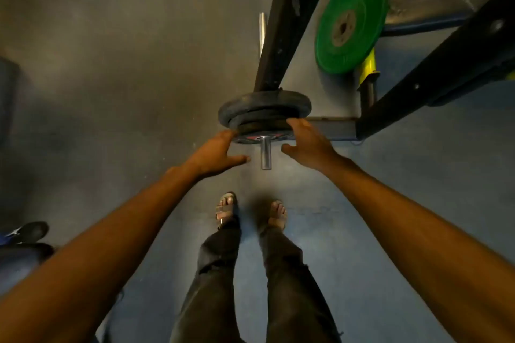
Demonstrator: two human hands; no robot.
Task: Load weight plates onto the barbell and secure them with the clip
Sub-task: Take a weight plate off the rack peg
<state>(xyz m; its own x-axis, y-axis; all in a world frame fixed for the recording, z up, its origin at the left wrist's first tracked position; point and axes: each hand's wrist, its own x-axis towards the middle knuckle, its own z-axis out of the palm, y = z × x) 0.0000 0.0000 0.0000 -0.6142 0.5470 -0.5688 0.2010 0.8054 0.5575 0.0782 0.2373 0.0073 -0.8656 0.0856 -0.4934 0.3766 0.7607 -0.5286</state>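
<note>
Between my fingers, spread apart with left hand (217, 152) and right hand (308, 142) touching either side of the outermost plate (252, 131), the plates (264, 104) sit stacked on the barbell sleeve (265, 154), so loading looks nearly done, and the clip, nowhere in view, is still to go on.

The left arm (111, 231) reaches in from 7 o'clock and the right arm (404, 217) from 5 o'clock, both bare and nearly straight. The left hand (220, 152) has its fingers stretched toward 1 o'clock and its thumb toward 3. The right hand (308, 143) mirrors it, fingers toward 11, thumb toward 9. The two thumbs are apart.
</note>
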